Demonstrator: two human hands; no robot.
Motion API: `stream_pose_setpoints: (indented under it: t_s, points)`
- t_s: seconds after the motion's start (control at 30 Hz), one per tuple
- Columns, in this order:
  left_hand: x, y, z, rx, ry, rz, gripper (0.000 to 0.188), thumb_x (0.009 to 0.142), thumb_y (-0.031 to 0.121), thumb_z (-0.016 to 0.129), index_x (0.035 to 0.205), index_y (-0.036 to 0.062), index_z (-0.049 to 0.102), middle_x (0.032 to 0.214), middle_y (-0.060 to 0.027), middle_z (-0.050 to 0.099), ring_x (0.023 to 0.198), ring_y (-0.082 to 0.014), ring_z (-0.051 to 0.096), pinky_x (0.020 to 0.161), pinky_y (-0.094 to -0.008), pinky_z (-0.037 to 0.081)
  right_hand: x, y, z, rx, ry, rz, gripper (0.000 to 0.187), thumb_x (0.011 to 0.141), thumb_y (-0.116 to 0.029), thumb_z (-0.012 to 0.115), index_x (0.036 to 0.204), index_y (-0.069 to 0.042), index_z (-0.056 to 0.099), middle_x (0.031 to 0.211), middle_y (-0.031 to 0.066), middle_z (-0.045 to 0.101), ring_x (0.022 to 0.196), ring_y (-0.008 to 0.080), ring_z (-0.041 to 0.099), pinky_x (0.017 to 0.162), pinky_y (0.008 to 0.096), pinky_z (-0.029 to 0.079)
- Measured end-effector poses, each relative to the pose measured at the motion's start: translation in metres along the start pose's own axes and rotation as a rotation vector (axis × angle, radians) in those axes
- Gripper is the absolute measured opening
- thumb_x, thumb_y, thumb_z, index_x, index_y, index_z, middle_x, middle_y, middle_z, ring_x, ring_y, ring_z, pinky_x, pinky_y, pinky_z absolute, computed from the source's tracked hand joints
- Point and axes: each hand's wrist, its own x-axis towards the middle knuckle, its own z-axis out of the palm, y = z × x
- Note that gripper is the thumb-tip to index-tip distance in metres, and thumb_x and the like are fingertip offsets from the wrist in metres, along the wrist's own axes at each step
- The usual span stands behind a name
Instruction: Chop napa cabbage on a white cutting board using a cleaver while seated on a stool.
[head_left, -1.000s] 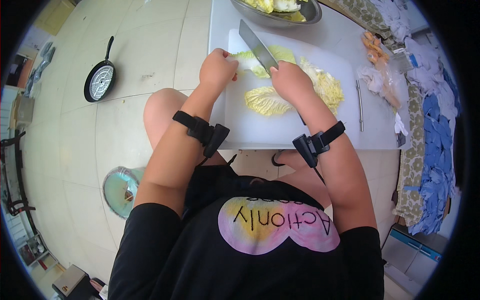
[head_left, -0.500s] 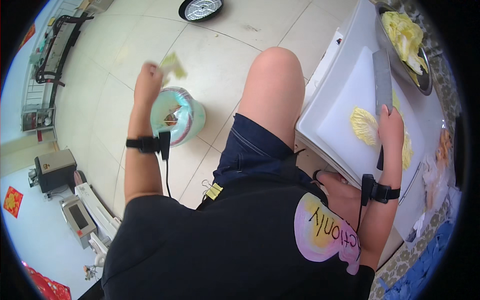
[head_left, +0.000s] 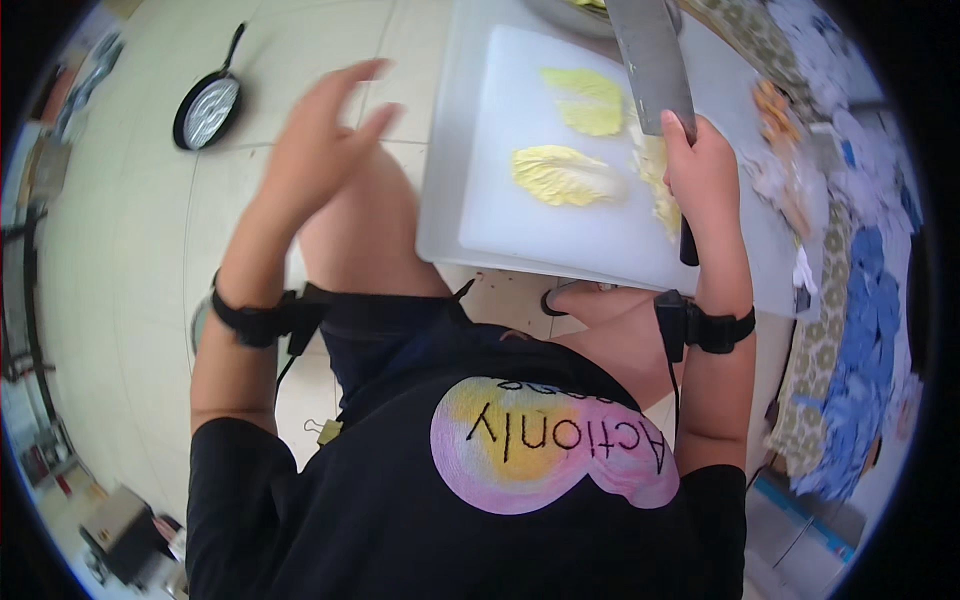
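Note:
My right hand (head_left: 702, 172) is wrapped round the handle of a cleaver (head_left: 652, 70), whose broad grey blade points away from me over the right side of the white cutting board (head_left: 490, 215). Flat on that board lie a yellow cabbage leaf (head_left: 565, 176) and a greener cabbage leaf (head_left: 588, 100). More pale cabbage (head_left: 655, 175) shows beside the cleaver, partly hidden by it and my hand. My left hand (head_left: 335, 140) is in the air left of the board, slightly blurred, fingers apart and holding nothing.
The board sits in a pale tray (head_left: 432, 200). Beyond it a metal bowl (head_left: 570, 18) is cut off by the upper edge. A clear plastic bag (head_left: 790, 180) with orange-brown contents lies to the right. On the tiled floor at far left stands a black pan (head_left: 208, 110).
The view has swung right toward the board. My left hand was over the lined bin with a scrap of leaf; now it is empty and nearer the board. My right hand keeps the cleaver.

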Motion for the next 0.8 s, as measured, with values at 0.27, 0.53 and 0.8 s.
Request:
stream_pose_setpoints:
  t_s: [0.27, 0.53, 0.8]
  points:
    - [0.126, 0.065, 0.189, 0.266, -0.144, 0.463, 0.036, 0.088, 0.017, 0.062, 0.122, 0.0055, 0.062, 0.126, -0.0147, 0.063, 0.115, -0.0348, 0.059, 0.098, -0.0401, 0.049, -0.052, 0.062, -0.021, 0.263, 0.019, 0.211, 0.036, 0.098, -0.033, 0.056, 0.094, 0.002, 0.064, 0.057, 0.0058, 0.057, 0.047, 0.0144, 0.056, 0.049, 0.0307, 0.043]
    - [0.138, 0.106, 0.170, 0.140, -0.396, 0.221, 0.032, 0.079, 0.009, 0.064, 0.111, 0.0111, 0.066, 0.108, -0.0124, 0.062, 0.097, -0.0340, 0.062, 0.082, -0.0431, 0.052, -0.089, 0.102, -0.017, 0.482, 0.071, 0.372, 0.033, 0.098, -0.030, 0.058, 0.093, 0.003, 0.062, 0.058, 0.0043, 0.054, 0.048, 0.0118, 0.051, 0.047, 0.0286, 0.041]
    - [0.058, 0.126, 0.155, 0.218, -0.318, 0.581, 0.026, 0.079, 0.011, 0.068, 0.105, 0.0078, 0.066, 0.109, -0.0114, 0.061, 0.101, -0.0334, 0.059, 0.084, -0.0409, 0.051, -0.089, 0.104, 0.008, 0.514, 0.057, 0.341, 0.033, 0.097, -0.031, 0.058, 0.096, 0.002, 0.064, 0.065, 0.0116, 0.060, 0.057, 0.0227, 0.058, 0.057, 0.0360, 0.047]
